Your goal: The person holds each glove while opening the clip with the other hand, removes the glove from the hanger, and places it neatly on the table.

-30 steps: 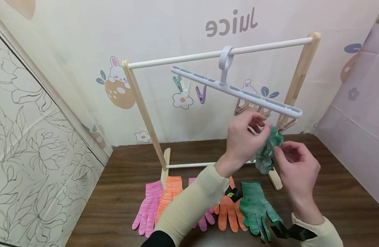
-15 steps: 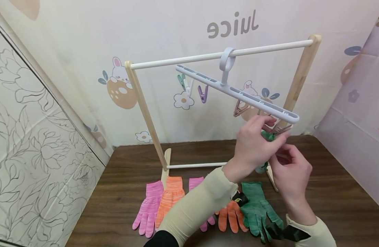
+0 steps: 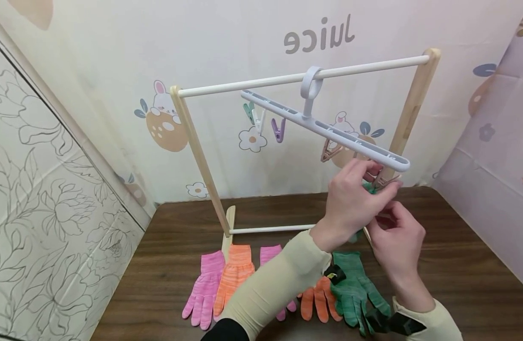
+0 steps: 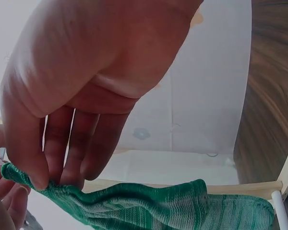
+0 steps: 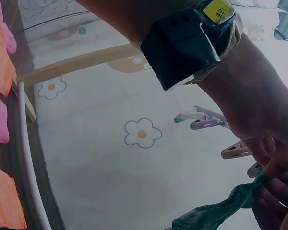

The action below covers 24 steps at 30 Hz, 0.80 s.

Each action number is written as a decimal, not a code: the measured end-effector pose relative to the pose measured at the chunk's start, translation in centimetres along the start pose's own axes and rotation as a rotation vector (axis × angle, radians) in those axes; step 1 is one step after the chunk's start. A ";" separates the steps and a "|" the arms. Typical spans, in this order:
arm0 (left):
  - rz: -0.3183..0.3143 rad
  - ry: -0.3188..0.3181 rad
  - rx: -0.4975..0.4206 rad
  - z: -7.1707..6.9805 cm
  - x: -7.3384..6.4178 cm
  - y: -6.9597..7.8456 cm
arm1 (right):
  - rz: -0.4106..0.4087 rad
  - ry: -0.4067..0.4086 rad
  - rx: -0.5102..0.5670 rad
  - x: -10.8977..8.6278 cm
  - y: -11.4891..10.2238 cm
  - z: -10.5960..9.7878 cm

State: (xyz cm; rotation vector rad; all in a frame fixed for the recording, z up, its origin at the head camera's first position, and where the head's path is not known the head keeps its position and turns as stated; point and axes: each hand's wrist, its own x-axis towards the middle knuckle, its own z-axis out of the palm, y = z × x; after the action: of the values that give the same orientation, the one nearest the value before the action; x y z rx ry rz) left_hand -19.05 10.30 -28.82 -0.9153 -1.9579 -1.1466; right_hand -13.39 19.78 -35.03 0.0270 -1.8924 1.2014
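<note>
A green knit glove [image 4: 149, 203] dangles below the right end of a pale hanger [image 3: 350, 141], mostly hidden behind the hands in the head view. My left hand [image 3: 350, 203] pinches its upper edge between thumb and fingers. Close beside and lower, my right hand [image 3: 399, 239] pinches the edge of the same glove. A pinkish clothespin [image 3: 386, 180] on the hanger end is right by the fingertips; whether it grips the glove cannot be told. Another green glove [image 3: 352, 279] lies flat on the table.
The hanger hooks over a rack's white rod [image 3: 244, 85]. A purple clothespin [image 3: 278, 130] and other clothespins hang from it. On the wooden table [image 3: 159, 265] lie a pink glove [image 3: 205, 284], an orange glove [image 3: 237, 270] and more gloves, partly behind the left forearm.
Both hands have come closer together at the glove's upper edge, the left moving right and the right moving left. The hanger's right end has dipped slightly and shifted left.
</note>
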 end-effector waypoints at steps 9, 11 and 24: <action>0.001 0.001 -0.023 0.0 0.1 -0.3 | 0.002 -0.014 0.004 -0.1 0.1 -0.3; 0.005 0.010 -0.030 0.1 0.1 -0.4 | 0.003 -0.015 0.007 -0.1 0.1 -0.4; 0.038 0.073 -0.058 0.1 0.3 -0.5 | 0.025 -0.013 -0.002 -0.3 0.8 -1.0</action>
State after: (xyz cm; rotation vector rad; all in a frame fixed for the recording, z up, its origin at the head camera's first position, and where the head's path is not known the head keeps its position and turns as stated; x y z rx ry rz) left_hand -19.66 10.28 -28.79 -0.9235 -1.8503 -1.2035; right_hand -12.90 20.82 -35.63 0.0107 -1.9098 1.2190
